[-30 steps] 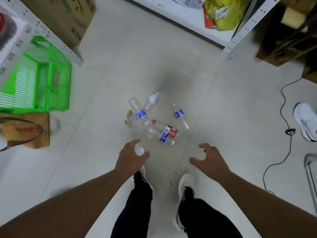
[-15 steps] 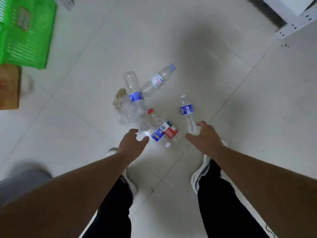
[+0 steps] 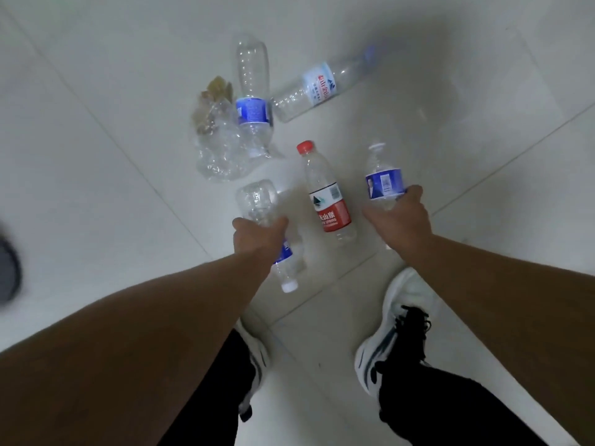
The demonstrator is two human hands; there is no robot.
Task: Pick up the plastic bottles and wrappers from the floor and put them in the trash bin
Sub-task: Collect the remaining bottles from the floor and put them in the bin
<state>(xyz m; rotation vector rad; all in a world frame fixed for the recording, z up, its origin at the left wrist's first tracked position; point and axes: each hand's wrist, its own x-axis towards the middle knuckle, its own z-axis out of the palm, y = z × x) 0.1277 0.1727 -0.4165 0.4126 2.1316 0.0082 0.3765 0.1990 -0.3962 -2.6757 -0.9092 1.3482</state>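
1. Two bottles are in the hands: the left hand [image 3: 257, 235] is wrapped around a clear bottle with a blue label [image 3: 257, 201] whose white cap points back toward the feet, and the right hand [image 3: 401, 217] is wrapped around the lower body of a blue-labelled bottle [image 3: 383, 181], cap pointing away.
2. Three bottles lie loose on the floor [image 3: 96, 188]: a red-capped bottle [image 3: 326, 194] between the hands, a white-labelled bottle [image 3: 317, 88] farther off, and a tall blue-banded bottle [image 3: 252, 101] beside it, the two nearly touching.
3. A crumpled clear wrapper [image 3: 219, 149] with brownish scraps lies against the tall bottle.
4. No trash bin is in view, so nothing looks deposited yet; judging from this, the task is at its first pickup, with most of the litter left to collect.
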